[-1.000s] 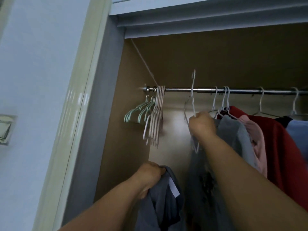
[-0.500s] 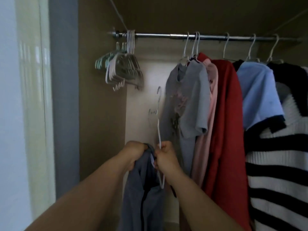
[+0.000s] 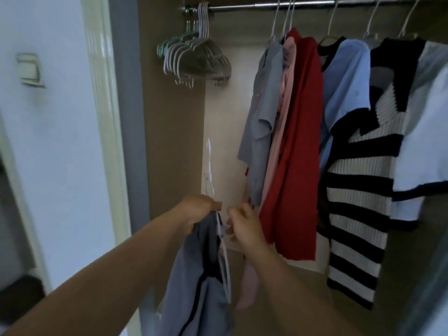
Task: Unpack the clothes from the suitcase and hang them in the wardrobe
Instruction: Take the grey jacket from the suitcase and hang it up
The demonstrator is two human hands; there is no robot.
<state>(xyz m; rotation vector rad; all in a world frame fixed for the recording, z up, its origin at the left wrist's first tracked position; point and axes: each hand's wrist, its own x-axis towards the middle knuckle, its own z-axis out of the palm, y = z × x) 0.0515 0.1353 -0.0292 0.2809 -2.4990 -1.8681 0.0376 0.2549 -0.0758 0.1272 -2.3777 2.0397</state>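
My left hand [image 3: 197, 210] grips the top of a grey-blue garment [image 3: 194, 287] with a dark stripe, which hangs down in front of the open wardrobe. A white hanger [image 3: 224, 260] stands upright against the garment, its hook [image 3: 209, 163] rising above my left hand. My right hand [image 3: 244, 226] pinches the garment's collar next to the hanger. The steel rail [image 3: 242, 7] runs across the top.
A bunch of empty white and green hangers [image 3: 194, 57] hangs at the rail's left end. To the right hang a grey shirt [image 3: 264, 112], a pink piece, a red garment [image 3: 295, 146], a light blue shirt [image 3: 344, 88] and a black-and-white striped sweater [image 3: 358, 195]. The door frame [image 3: 106, 117] stands left.
My right hand brought the white hanger down from the rail to the garment in my left hand. The view dropped from the rail to the hanging clothes.
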